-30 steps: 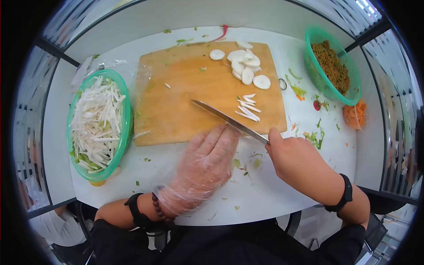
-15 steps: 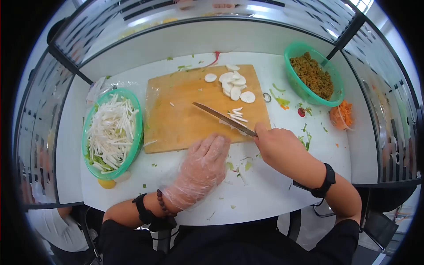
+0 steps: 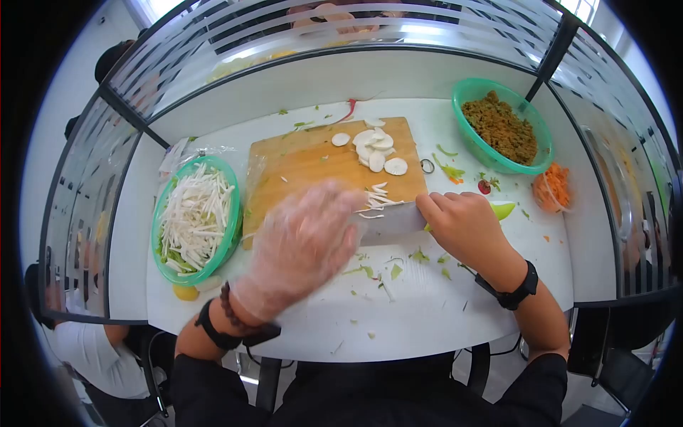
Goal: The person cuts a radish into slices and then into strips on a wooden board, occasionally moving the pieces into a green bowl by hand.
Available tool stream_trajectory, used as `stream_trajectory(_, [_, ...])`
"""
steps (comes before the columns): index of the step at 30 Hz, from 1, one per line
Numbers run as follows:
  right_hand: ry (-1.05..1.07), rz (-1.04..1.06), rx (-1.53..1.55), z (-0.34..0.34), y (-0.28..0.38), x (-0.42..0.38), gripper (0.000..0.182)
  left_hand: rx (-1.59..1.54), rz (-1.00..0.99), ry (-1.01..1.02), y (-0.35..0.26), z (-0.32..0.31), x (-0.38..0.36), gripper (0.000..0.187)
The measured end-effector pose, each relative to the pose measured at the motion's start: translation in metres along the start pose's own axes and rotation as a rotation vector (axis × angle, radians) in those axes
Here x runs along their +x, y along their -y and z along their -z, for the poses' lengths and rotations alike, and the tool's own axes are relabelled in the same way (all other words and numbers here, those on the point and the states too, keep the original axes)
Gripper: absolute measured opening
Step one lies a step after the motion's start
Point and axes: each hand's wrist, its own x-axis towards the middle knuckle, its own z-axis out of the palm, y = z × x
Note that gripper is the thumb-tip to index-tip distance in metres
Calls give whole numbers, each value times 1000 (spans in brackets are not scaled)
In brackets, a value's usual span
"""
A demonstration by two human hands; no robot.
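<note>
Far left on the white desk (image 3: 427, 313), a green bowl of white strips (image 3: 193, 218) sits beside the wooden cutting board (image 3: 306, 167), with a small yellow piece (image 3: 186, 292) at its near rim. The left hand (image 3: 302, 238), in a clear plastic glove, fingers spread, blurred, hovers over the board's near edge and hides that part of it. Whether it touches the board cannot be told. White round slices (image 3: 376, 146) lie at the board's far right corner, cut white sticks (image 3: 377, 199) just nearer. The knife (image 3: 388, 217) blade lies flat-looking at the board's near right corner, its handle hidden inside the right hand (image 3: 462, 228), which is closed around it. Green scraps (image 3: 377, 270) litter the desk. Right: a green bowl of brown mince (image 3: 501, 128), orange shreds (image 3: 551, 186), partly cut by the dark frame.
</note>
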Motion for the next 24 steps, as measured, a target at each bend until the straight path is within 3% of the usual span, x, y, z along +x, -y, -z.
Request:
stream_trajectory(5, [-65, 9, 12, 4, 1, -1, 19, -194, -74, 270, 32, -26, 29, 43])
stream_trajectory(6, [-76, 12, 7, 4, 1, -3, 20, -238, -31, 279, 29, -29, 34, 35])
stream_trajectory(9, [-113, 21, -11, 5, 1, -7, 20, -280, 299, 603, 13, -17, 60, 27])
stream_trajectory(13, [-162, 43, -28, 10, -10, -14, 19, -247, 264, 406, 35, -29, 66, 21])
stream_trajectory(14, [-178, 55, 18, 11, -17, -17, 22, -166, 171, 314, 44, -32, 67, 20])
stream_trajectory(21, [-396, -96, 149, 26, -58, -24, 33, -354, 429, 469, 60, -30, 79, 26])
stream_trajectory(24, [-481, -303, 282, 21, -62, -26, 29, -153, -143, 321, 68, -48, 72, 34])
